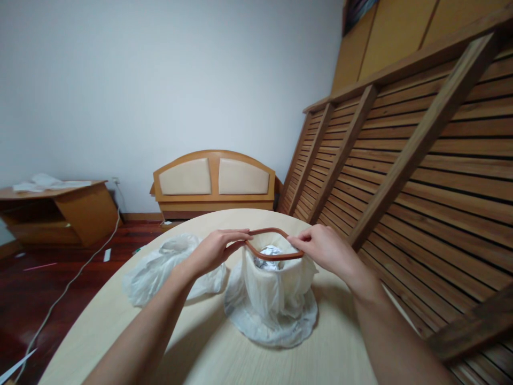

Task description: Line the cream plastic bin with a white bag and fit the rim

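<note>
A small trash bin stands upright on the round table, a thin whitish plastic bag draped over its outside and flaring at the base. Its brown rim ring sits at the mouth, tilted a little. My left hand pinches the ring's left side between thumb and fingers. On the opposite side, my right hand grips the ring with thumb and curled fingers. Crumpled silvery-white material shows inside the bin. Left of it, partly behind my left forearm, lies a crumpled white plastic bag.
The pale round table fills the foreground. Slatted wooden panels lean along the right. A headboard stands by the wall. At left are a wooden desk and a white cable across the dark red floor.
</note>
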`<state>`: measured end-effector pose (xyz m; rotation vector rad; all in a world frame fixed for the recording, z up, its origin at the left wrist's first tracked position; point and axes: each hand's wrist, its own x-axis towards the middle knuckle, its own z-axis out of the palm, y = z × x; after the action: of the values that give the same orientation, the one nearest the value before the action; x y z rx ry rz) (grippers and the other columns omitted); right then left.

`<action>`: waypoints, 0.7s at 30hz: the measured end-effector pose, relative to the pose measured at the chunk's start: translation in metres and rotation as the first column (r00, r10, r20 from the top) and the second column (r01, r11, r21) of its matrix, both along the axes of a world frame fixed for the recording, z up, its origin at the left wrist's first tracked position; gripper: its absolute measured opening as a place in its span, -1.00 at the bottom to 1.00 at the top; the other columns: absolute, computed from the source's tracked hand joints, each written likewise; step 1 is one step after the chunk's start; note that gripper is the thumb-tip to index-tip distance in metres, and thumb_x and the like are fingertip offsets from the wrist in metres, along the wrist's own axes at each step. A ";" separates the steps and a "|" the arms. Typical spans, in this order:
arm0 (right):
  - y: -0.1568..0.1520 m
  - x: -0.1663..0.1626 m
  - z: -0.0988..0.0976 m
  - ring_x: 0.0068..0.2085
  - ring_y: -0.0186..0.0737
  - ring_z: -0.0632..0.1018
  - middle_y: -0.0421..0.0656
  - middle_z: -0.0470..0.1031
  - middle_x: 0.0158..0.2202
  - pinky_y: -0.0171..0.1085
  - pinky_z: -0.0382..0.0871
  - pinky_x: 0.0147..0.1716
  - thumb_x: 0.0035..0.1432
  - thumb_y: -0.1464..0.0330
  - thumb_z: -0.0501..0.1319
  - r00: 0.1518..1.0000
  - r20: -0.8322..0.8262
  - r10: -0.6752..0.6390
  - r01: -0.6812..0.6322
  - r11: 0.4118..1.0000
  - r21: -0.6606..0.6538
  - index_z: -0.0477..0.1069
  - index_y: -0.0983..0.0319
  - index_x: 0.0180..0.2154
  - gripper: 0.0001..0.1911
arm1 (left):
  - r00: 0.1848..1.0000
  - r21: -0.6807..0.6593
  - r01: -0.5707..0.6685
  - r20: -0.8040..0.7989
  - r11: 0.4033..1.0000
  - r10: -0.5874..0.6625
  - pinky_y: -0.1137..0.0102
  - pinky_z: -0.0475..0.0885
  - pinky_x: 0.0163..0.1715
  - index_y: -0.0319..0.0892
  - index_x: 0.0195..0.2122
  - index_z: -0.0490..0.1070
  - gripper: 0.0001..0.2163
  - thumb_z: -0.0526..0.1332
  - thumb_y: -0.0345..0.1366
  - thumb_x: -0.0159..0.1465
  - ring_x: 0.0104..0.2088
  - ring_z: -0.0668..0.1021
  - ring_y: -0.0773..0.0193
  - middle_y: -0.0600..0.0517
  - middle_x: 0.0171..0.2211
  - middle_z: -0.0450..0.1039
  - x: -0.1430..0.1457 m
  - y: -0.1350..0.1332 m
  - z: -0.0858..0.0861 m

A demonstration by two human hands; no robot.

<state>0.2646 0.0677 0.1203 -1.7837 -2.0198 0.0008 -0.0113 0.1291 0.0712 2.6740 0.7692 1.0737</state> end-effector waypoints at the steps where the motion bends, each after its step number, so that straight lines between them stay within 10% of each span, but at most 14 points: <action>1: 0.000 0.000 0.000 -0.48 -0.15 0.56 -0.14 0.49 -0.64 -0.28 0.15 -0.52 0.22 0.06 0.16 1.000 0.005 0.008 -0.008 1.000 -0.005 0.49 0.16 -0.65 -0.50 | 1.000 -0.004 -0.002 -0.005 1.000 0.002 0.17 0.53 0.08 -0.12 -0.02 0.56 -0.78 0.16 -0.29 0.40 0.07 0.60 0.11 -0.10 0.06 0.56 0.000 0.000 0.000; 6: 0.001 0.001 -0.006 -0.42 -0.11 0.60 -0.13 0.58 -0.55 -0.27 0.23 -0.48 0.24 0.09 0.17 0.998 0.008 0.058 -0.057 0.997 -0.060 0.59 0.15 -0.54 -0.57 | 1.000 -0.016 0.005 -0.027 1.000 -0.006 0.17 0.52 0.09 -0.09 0.00 0.56 -0.77 0.16 -0.28 0.40 0.08 0.59 0.11 -0.08 0.08 0.54 -0.002 0.000 0.000; 11: 0.008 -0.006 -0.013 -0.06 -0.01 0.62 -0.02 0.64 -0.04 -0.19 0.42 -0.09 0.22 0.19 0.23 0.983 -0.134 0.128 -0.119 0.990 0.074 0.60 0.19 -0.04 -0.65 | 0.997 -0.034 0.007 -0.080 0.999 -0.009 0.16 0.50 0.10 -0.07 0.04 0.54 -0.74 0.16 -0.31 0.38 0.10 0.58 0.10 -0.07 0.11 0.52 -0.005 -0.003 0.004; 21: 0.020 -0.009 -0.031 0.29 0.08 0.37 0.07 0.35 0.28 0.02 0.17 0.30 0.27 0.05 0.16 0.914 -0.182 0.362 -0.370 0.929 -0.011 0.40 0.26 0.20 -0.40 | 0.980 -0.088 -0.164 -0.129 0.982 0.152 0.17 0.48 0.06 -0.14 -0.20 0.60 -0.71 0.19 -0.06 0.34 0.02 0.61 0.03 -0.12 0.05 0.56 0.012 -0.025 0.015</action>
<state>0.2553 0.0873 0.0889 -1.3479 -2.2024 0.3113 0.0002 0.1039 0.0861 2.6511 1.0455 0.8855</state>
